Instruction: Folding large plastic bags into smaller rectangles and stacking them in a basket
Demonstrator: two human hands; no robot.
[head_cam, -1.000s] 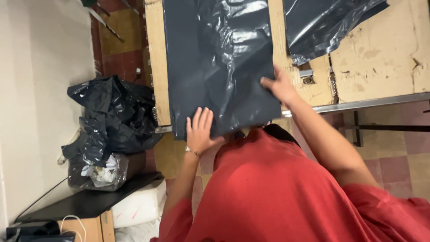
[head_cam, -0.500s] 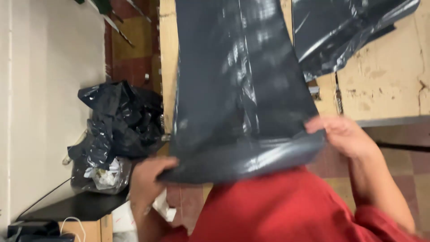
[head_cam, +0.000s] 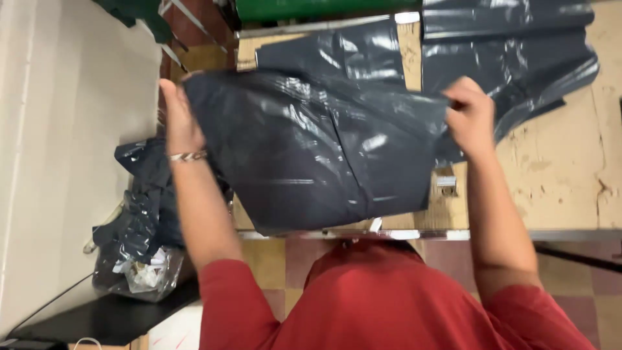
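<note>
Worn wooden surface (head_cam: 570, 175) filled the right and far side, scuffed and stained, with a pale wall on the left and checkered floor tiles near. Big dark grey plastic bag (head_cam: 317, 155) was held up over the surface, stretched between both hands and hanging toward the near edge. A second grey bag (head_cam: 512, 52) lay flat on the surface at far right. A heap of crumpled black bags (head_cam: 139, 220) sat low at left beside the wall. Left hand (head_cam: 178, 120) gripped the bag's left end, a bracelet (head_cam: 186, 156) at the wrist; fingers were closed on the plastic. Right hand (head_cam: 472, 116) pinched the right end, fingers clamped on the bag's edge. Judgement: keeping both ends level and taut would let the bag hang smooth; uneven pull would likely bunch the slippery film.
</note>
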